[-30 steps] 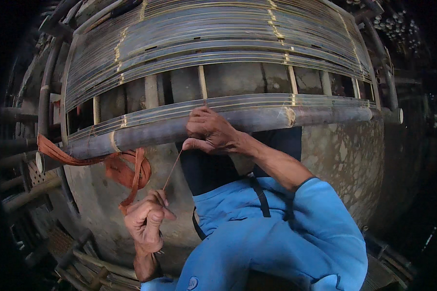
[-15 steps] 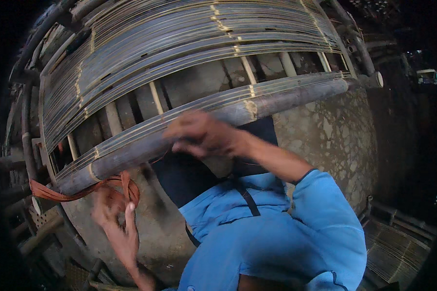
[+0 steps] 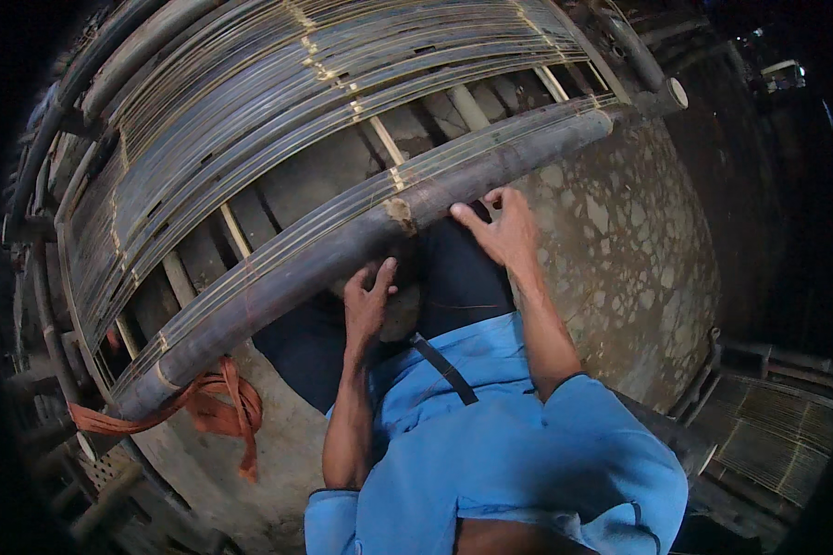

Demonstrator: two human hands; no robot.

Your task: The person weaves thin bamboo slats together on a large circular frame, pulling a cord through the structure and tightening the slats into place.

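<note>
Head view: bamboo bench (image 3: 250,139) ran slantwise across the top, near edge facing the worker. Main item, the thick dark bamboo pole (image 3: 329,259), lay along that near edge, near left corner to near right. Light-coloured patch (image 3: 400,215) around mid-pole. Left hand (image 3: 368,301) sat just under the pole, left of the patch; thumb up and clear of the forefinger, grip loose and spread. Right hand (image 3: 507,231) was at the pole's lower side, right of the patch, thumb and forefinger well apart, thumb pointing left; its fingertips met the pole's outline, but couldn't tell contact from just beside it. Couldn't make out its curled back fingers either. Thin reddish strand (image 3: 467,306) lay across the right thigh of the dark trousers (image 3: 458,268), below the right hand. Orange cloth strip (image 3: 241,407) hung at the bench's near left corner, looped by the pole end, tail dangling. Narrow slats followed the pole's far side; then a gap bridged by pale crosspieces (image 3: 386,141), then the wide slatted top with its light lashings. Pale cut bamboo end (image 3: 677,92) showed at the near right corner. Blue shirt (image 3: 500,435), black strap (image 3: 442,368) at the waist, stony floor (image 3: 611,222) below.
</note>
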